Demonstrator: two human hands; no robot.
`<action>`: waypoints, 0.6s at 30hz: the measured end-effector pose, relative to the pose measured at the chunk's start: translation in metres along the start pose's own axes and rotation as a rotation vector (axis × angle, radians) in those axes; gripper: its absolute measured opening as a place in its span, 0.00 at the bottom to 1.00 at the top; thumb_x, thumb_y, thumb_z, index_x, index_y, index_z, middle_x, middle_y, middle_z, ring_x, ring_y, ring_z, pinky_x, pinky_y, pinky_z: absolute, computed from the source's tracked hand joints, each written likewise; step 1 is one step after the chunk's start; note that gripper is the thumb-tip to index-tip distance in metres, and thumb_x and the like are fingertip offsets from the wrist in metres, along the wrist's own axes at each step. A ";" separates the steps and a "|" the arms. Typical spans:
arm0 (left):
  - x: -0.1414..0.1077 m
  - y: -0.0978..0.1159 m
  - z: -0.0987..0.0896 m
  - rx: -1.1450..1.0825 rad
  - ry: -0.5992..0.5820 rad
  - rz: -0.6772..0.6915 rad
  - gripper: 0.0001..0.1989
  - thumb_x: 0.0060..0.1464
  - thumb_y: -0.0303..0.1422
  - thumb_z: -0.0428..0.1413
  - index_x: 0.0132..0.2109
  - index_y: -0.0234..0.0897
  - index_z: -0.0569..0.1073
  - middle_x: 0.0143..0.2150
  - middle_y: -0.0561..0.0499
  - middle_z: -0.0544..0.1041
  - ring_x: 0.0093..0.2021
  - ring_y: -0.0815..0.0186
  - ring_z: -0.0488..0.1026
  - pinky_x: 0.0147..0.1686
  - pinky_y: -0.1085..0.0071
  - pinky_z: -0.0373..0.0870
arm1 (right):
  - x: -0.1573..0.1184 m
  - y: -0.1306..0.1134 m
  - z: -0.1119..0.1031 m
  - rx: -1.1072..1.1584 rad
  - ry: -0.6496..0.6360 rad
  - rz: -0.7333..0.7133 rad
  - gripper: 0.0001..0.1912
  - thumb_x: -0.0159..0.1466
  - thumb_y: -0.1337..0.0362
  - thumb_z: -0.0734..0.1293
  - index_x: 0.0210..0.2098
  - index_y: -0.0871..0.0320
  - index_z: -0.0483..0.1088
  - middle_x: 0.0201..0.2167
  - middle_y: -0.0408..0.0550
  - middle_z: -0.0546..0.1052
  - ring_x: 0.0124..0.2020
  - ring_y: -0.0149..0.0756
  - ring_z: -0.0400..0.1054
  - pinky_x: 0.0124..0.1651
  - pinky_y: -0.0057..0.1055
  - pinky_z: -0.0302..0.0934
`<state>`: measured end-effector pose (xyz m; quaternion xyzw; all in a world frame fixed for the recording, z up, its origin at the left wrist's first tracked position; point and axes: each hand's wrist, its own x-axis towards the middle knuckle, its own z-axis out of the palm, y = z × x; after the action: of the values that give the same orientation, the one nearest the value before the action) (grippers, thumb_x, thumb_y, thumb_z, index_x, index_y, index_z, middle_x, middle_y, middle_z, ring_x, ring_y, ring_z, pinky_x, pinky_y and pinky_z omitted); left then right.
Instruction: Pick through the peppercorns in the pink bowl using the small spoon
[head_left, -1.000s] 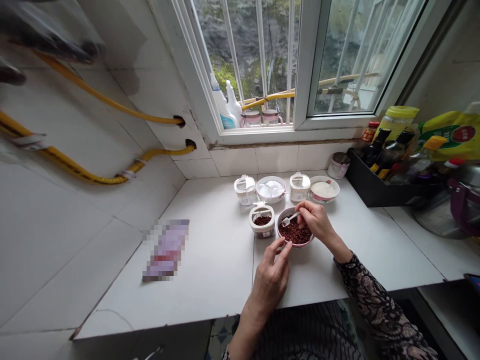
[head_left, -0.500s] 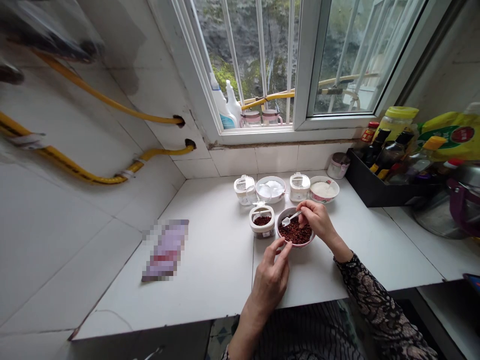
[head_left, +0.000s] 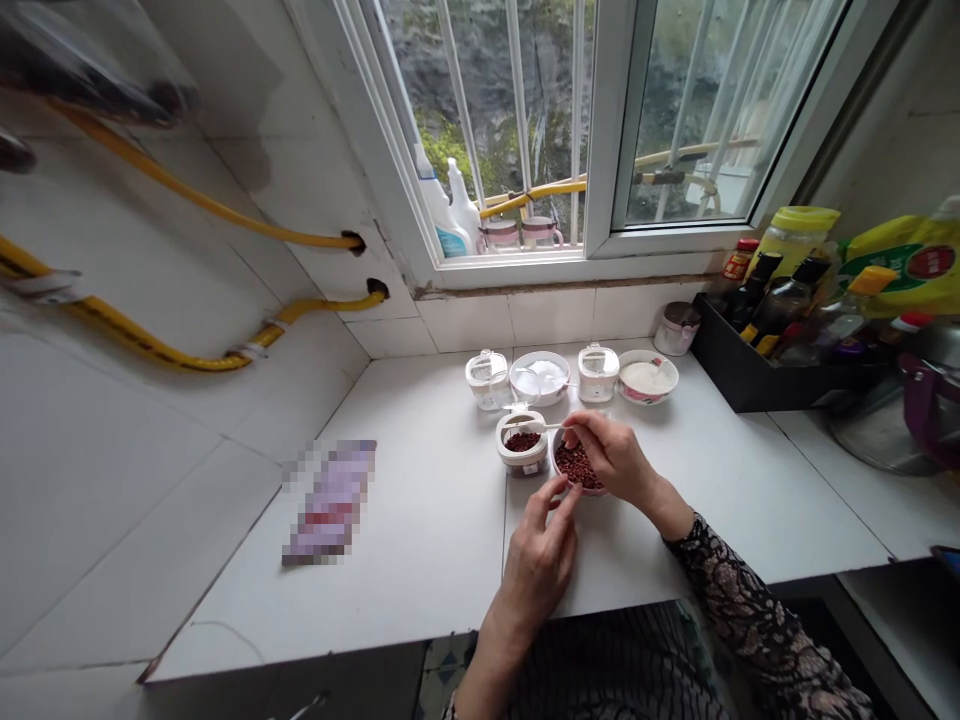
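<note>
My right hand (head_left: 621, 462) is closed in a pinch on the handle of a small white spoon (head_left: 550, 428). The spoon's scoop end lies over the opening of a small clear jar (head_left: 523, 463), whose white lid is up and which holds dark red-brown grains. Beside the jar, on its right, stands a bowl (head_left: 594, 491) of the same red-brown grains (head_left: 576, 466), partly hidden under my right hand. With its fingertips closed at the bowl's near rim, my left hand (head_left: 541, 550) steadies the bowl.
Behind stand two clear jars (head_left: 487, 380) (head_left: 598, 375), a bowl of white powder (head_left: 541, 378) and a bowl of pale granules (head_left: 647, 377). A black bottle box (head_left: 757, 380) and a pot (head_left: 874, 425) are at right. A blurred purple packet (head_left: 330, 505) lies left.
My right hand has carried the spoon left from above the bowl to over the jar's opening. My left hand stays at the bowl's rim.
</note>
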<state>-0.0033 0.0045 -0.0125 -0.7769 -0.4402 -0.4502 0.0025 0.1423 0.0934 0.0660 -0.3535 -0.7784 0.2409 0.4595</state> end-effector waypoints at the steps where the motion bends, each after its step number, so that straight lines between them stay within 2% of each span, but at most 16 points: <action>1: 0.000 0.000 0.000 0.001 -0.003 0.000 0.27 0.62 0.18 0.46 0.66 0.40 0.63 0.58 0.39 0.69 0.57 0.60 0.73 0.49 0.65 0.79 | 0.000 0.001 -0.002 0.019 0.019 0.016 0.10 0.69 0.62 0.58 0.40 0.55 0.70 0.28 0.46 0.77 0.30 0.36 0.72 0.39 0.32 0.66; 5: 0.001 0.000 0.000 0.002 0.005 0.010 0.27 0.63 0.19 0.46 0.66 0.40 0.63 0.58 0.39 0.69 0.58 0.59 0.72 0.50 0.65 0.79 | 0.004 0.011 -0.017 0.029 0.105 0.142 0.09 0.68 0.64 0.57 0.37 0.56 0.69 0.22 0.42 0.73 0.24 0.34 0.69 0.32 0.30 0.64; 8: 0.001 0.001 0.000 -0.009 0.016 0.013 0.27 0.63 0.19 0.46 0.66 0.40 0.63 0.58 0.39 0.69 0.58 0.59 0.72 0.50 0.65 0.78 | 0.006 0.019 -0.025 -0.064 0.055 0.223 0.09 0.64 0.67 0.58 0.32 0.55 0.68 0.16 0.40 0.69 0.20 0.34 0.65 0.28 0.29 0.59; 13: 0.001 0.001 0.001 -0.016 0.020 0.005 0.27 0.62 0.19 0.47 0.66 0.41 0.63 0.58 0.40 0.69 0.56 0.60 0.74 0.50 0.66 0.78 | 0.005 0.022 -0.019 -0.069 -0.088 0.260 0.09 0.61 0.68 0.57 0.27 0.54 0.66 0.12 0.37 0.65 0.16 0.33 0.60 0.25 0.28 0.56; 18: 0.002 0.001 0.001 -0.008 0.026 0.017 0.27 0.62 0.18 0.47 0.66 0.40 0.63 0.57 0.40 0.69 0.58 0.60 0.72 0.51 0.66 0.78 | 0.006 0.021 -0.016 0.101 -0.047 0.350 0.08 0.60 0.67 0.57 0.28 0.55 0.67 0.12 0.37 0.67 0.15 0.32 0.61 0.24 0.28 0.57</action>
<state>-0.0014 0.0052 -0.0113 -0.7745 -0.4319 -0.4621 0.0091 0.1614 0.1125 0.0623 -0.4545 -0.7023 0.3642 0.4095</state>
